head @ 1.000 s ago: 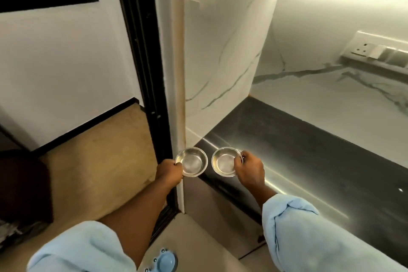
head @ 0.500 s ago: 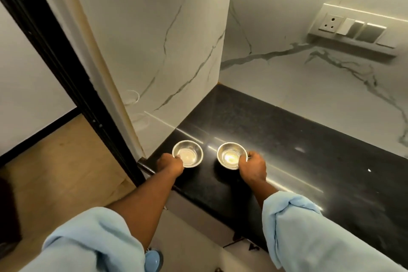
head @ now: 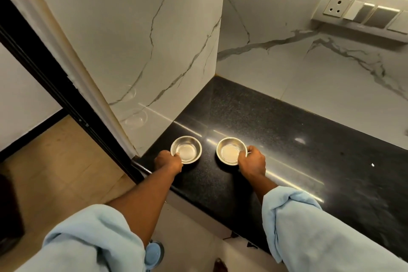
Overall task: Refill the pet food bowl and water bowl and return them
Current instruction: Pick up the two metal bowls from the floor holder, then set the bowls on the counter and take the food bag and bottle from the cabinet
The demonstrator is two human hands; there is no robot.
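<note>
Left hand pinches the left steel bowl by its rim, right hand the right steel bowl, each grip narrow. Carried a second ago, both now sit on the black desk by the marble wall, apparently empty and awaiting refilling.

left hand gripping left steel bowl, right hand gripping right steel bowl, black counter

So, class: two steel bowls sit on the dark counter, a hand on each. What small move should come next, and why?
Probably let go of both bowls. The left hand grips the left bowl and the right hand the right bowl; both seem to rest on the counter and look empty. No food or water shows, so free hands must fetch them.
</note>
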